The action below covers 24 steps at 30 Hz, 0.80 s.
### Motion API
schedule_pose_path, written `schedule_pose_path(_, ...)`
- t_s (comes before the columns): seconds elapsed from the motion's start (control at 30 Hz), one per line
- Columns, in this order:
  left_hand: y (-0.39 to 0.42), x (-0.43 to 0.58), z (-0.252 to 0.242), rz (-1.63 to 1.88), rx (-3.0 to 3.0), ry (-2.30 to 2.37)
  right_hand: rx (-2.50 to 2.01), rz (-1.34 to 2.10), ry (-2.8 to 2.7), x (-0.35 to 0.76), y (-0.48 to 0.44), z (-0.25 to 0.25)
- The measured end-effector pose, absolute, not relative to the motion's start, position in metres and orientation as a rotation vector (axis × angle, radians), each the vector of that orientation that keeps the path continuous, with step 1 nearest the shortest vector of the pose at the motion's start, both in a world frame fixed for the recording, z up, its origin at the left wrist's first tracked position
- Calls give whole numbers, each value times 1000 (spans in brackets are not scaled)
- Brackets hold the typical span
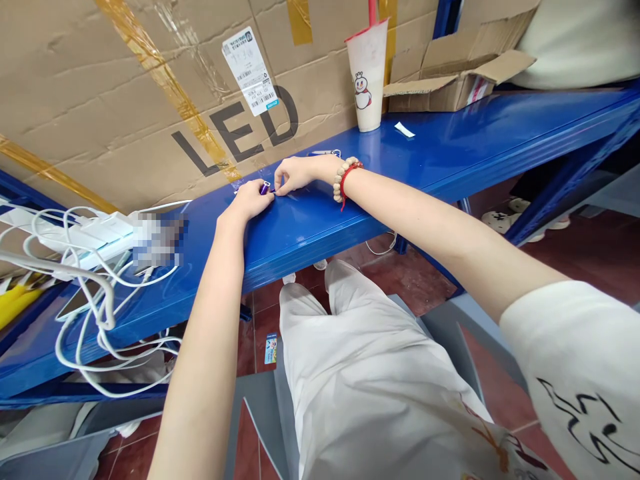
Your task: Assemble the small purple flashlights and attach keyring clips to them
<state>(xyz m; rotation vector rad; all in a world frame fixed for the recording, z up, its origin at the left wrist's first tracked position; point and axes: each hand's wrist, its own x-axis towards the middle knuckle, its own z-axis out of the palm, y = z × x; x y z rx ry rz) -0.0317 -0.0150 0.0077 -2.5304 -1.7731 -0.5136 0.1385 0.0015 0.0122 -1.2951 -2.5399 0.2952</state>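
My left hand (249, 200) rests on the blue shelf (450, 153) with its fingers curled round a small purple object (264, 189) that has a metal tip. Just to its right, my right hand (296, 173) pinches at the same object with fingertips pressed together. A beaded bracelet and a red string (345, 180) circle the right wrist. What the small object is I cannot make out. Both forearms reach forward over my lap in white trousers.
A big cardboard box marked LED (150, 100) stands behind the hands. A white plastic cup (369, 77) and an open carton (455, 73) sit at the back right. White power strips and tangled cables (85, 267) lie at the left. Grey stool parts lie below.
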Motion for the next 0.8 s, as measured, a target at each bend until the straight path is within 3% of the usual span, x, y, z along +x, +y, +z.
schedule_pose_path(0.8,-19,-30,10,-481,-2529,-1825,-1324,282,-2549,137,22,5)
